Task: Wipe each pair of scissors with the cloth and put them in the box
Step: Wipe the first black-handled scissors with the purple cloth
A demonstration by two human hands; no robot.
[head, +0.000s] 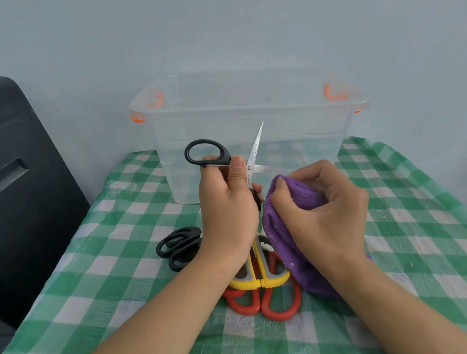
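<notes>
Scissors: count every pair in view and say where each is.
4, maybe more hidden. Black-handled scissors, blades open, in the left hand; black pair on the tablecloth; yellow pair lying over the red pair, beneath the forearms.

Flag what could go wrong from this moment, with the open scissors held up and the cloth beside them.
1. The black-handled scissors in the left hand are spread open, blades bare; the right hand gripping the purple cloth sits close to one blade and could be nicked while wiping.
2. One tip points at the clear box wall and might scrape it.
3. The forearms hang over the yellow scissors and red scissors and could knock them.
</notes>
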